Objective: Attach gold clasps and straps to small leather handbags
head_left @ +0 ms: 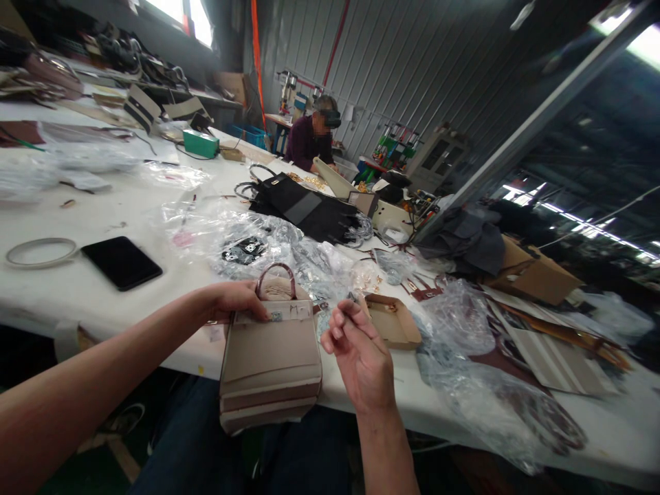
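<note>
A small beige handbag [271,357] with a rounded handle rests half on the table edge and half over my lap. My left hand [234,300] grips its top edge by the flap, fingers closed on it. Just to the right of the bag, my right hand [355,347] is raised with fingertips pinched on a small thin piece that I cannot make out. A small open cardboard box [392,322] lies just beyond my right hand.
A black phone [122,262] and a white ring [40,251] lie at the left. Clear plastic bags [268,240], a black bag [304,206] and leather pieces [551,354] cover the white table [103,206]. Another person [312,137] works at the far end.
</note>
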Demonstrator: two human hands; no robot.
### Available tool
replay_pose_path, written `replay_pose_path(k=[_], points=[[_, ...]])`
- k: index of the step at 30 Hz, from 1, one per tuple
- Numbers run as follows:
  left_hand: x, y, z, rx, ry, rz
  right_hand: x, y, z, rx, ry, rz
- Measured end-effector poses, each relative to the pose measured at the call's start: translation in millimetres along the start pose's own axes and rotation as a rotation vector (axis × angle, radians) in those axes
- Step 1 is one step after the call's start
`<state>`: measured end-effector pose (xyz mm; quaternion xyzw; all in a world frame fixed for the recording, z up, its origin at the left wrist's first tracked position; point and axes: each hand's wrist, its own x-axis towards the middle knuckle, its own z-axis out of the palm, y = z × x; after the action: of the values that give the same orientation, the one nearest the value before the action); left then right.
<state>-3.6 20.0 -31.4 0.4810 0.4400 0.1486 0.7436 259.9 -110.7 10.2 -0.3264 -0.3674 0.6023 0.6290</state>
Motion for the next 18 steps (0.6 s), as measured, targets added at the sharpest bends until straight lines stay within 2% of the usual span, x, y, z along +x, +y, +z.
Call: replay_pose_path(k=[14, 18], points=[[-0.6, -0.4, -0.4, 0.007, -0.012, 0.005, -4.6, -1.9, 2.9, -0.042, -0.041, -0.025], [0.1, -1.4, -1.0, -0.002, -0.009, 0.006, 4.7, -7.3, -13.0, -0.188, -0.045, -0.092]])
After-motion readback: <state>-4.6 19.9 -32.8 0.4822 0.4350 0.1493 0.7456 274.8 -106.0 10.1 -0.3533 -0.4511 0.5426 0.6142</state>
